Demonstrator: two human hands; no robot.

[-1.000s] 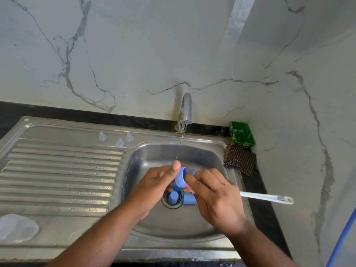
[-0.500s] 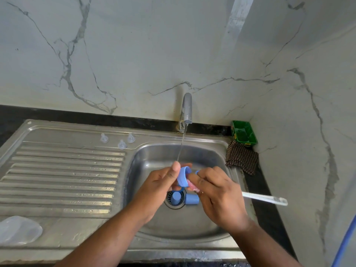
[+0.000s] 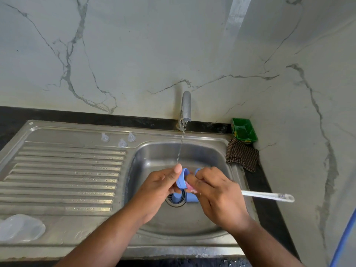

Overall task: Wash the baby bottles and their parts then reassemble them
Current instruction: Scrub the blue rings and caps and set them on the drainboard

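A: One blue collar ring (image 3: 182, 178) in work, centre frame, over the sink (image 3: 192, 238) basin at the foot of the water stream (image 3: 181, 147) from the tap (image 3: 185, 105). Left hand (image 3: 159, 187) pinches it, thumb on the upper rim and fingers below.

B: Right hand (image 3: 213, 191)?

A: Fingers curled, pressing a pink pad (image 3: 189, 186) against the ring's open face. A white brush handle (image 3: 267, 196) sticks out from under that hand toward the right edge. Can't tell if it's gripped or just lying there.

B: Step?

A: Scrub and rinse of the collars, I'd say. Two more blue rings (image 3: 191, 197) lie low in the basin by the drain (image 3: 176, 201). Three clear teats (image 3: 122, 143) stand on the drainboard, upper left of the basin.

B: Next move needs?

A: Probably turning the ring in the pinch so the pad covers the whole inner thread, then flushing it. It's wet and small, so a slip drops it toward the drain.

B: Delta vs the earlier frames?

A: Minimal. Same grips, ring still under the stream, and only the right fingers have shifted slightly on it. Rings at the drain and the teats haven't moved.
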